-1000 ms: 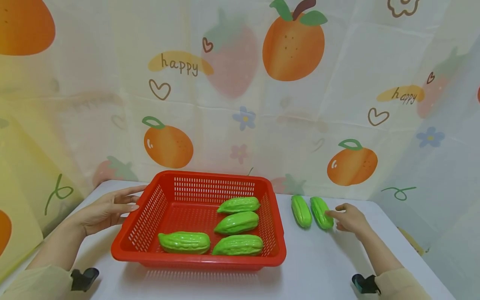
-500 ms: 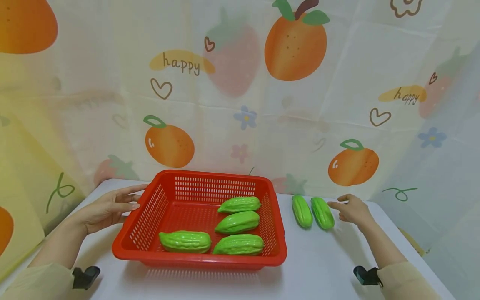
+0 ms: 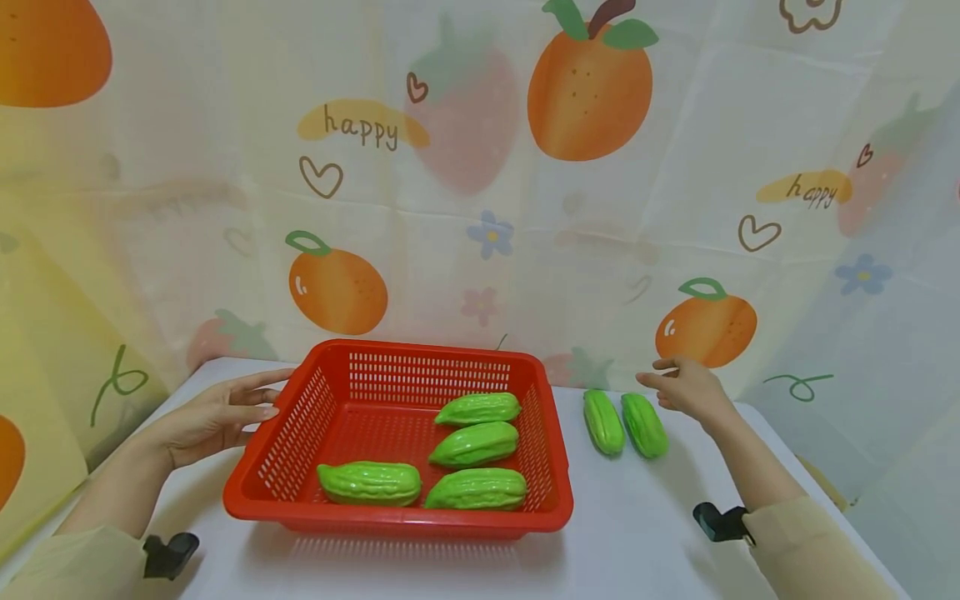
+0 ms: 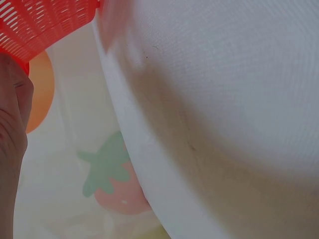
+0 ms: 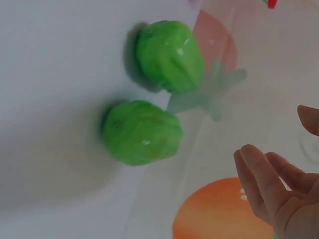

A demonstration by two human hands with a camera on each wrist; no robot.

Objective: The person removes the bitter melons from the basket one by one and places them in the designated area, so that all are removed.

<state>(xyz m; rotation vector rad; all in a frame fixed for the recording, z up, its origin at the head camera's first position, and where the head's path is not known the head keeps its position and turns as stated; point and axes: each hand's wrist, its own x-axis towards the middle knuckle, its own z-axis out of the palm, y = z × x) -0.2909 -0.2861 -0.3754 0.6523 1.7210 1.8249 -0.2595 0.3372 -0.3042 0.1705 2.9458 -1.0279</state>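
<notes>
My left hand (image 3: 217, 417) rests its fairly straight fingertips on the left rim of a red plastic basket (image 3: 397, 518). In the left wrist view that hand (image 4: 11, 99) lies right at the basket's edge (image 4: 60, 35). Several green bitter melons lie in the basket, including one at the front left (image 3: 370, 484) and one at the back right (image 3: 477, 409). On the table to the right lie two more, a left bitter melon (image 3: 603, 422) and a right bitter melon (image 3: 644, 426). My right hand (image 3: 690, 388) is raised past their far ends, holding nothing, fingers loosely extended.
A white table (image 3: 622, 533) carries everything. Close behind its far edge hangs a curtain (image 3: 570, 317) printed with fruit, and yellow cloth (image 3: 45, 350) hangs at the left. The basket takes up the table's middle.
My right hand has come away from the right bitter melon on the table, moving up and back, then slightly left. My left hand and the basket stay put.
</notes>
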